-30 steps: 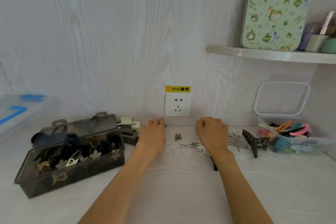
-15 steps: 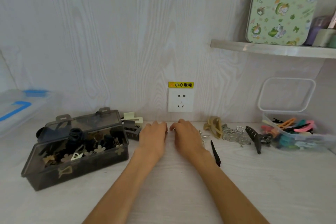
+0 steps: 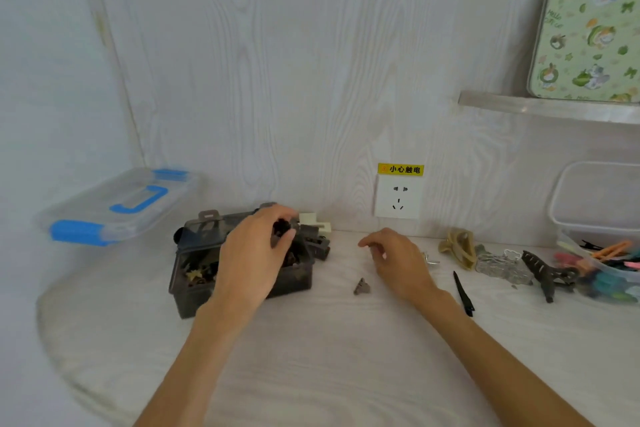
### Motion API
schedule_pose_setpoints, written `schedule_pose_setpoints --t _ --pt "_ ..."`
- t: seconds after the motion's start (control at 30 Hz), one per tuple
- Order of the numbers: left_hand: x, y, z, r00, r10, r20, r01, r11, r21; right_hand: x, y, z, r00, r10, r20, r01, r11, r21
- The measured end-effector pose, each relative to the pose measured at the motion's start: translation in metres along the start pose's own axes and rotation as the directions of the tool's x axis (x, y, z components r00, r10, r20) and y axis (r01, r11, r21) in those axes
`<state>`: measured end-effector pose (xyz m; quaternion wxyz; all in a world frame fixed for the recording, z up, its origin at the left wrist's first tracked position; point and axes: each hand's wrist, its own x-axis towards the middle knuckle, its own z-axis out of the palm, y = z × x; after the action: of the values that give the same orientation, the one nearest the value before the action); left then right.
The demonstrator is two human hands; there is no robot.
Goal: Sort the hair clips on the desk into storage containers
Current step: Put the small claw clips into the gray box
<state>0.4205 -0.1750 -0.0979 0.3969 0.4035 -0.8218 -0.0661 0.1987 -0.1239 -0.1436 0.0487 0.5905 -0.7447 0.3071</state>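
Left hand point(image 3: 258, 253), centre-left of frame, pinching a dark hair clip point(image 3: 283, 227) over the smoky storage box point(image 3: 194, 291). Right hand point(image 3: 398, 262) loosely curled, holding nothing. Small grey claw clip point(image 3: 362, 287) at centre: probably light, rigid plastic, best pinched across its sprung wings.

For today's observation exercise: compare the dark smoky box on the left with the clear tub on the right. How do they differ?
The dark box is tinted smoky grey; the clear tub is see-through. The dark box holds dark and beige clips; the clear tub holds bright orange, pink and teal ones. The left hand hovers over the dark box holding a dark clip; no hand is near the clear tub. Both stand open on the desk.
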Motion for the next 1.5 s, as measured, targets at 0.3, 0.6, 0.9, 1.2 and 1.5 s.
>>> schedule_pose_setpoints --t 0.3,0.6,0.9,1.2,1.5 --pt "-0.019 -0.048 -0.016 0.996 -0.056 0.073 0.047 0.991 0.124 -0.042 -0.037 0.001 0.95 -0.093 0.297 0.147 0.975 -0.164" --pt "-0.033 -0.058 -0.025 0.988 -0.06 -0.145 0.062 0.998 0.008 -0.014 -0.063 -0.006 0.997 0.042 -0.07 -0.011 0.917 0.399" --pt "-0.047 -0.085 -0.046 0.83 -0.558 -0.001 0.553 0.823 -0.13 0.015 -0.103 0.019 0.959 -0.136 0.249 0.086 0.976 0.201" --pt "-0.045 -0.073 -0.059 0.843 -0.492 0.216 0.537 0.766 -0.353 -0.006 -0.083 -0.017 0.877 0.22 0.427 -0.429 0.758 0.492" --pt "-0.038 0.004 -0.015 0.842 -0.324 0.431 0.52 0.697 -0.493 -0.035 -0.014 -0.087 0.777 0.412 0.476 -0.581 0.76 0.291"
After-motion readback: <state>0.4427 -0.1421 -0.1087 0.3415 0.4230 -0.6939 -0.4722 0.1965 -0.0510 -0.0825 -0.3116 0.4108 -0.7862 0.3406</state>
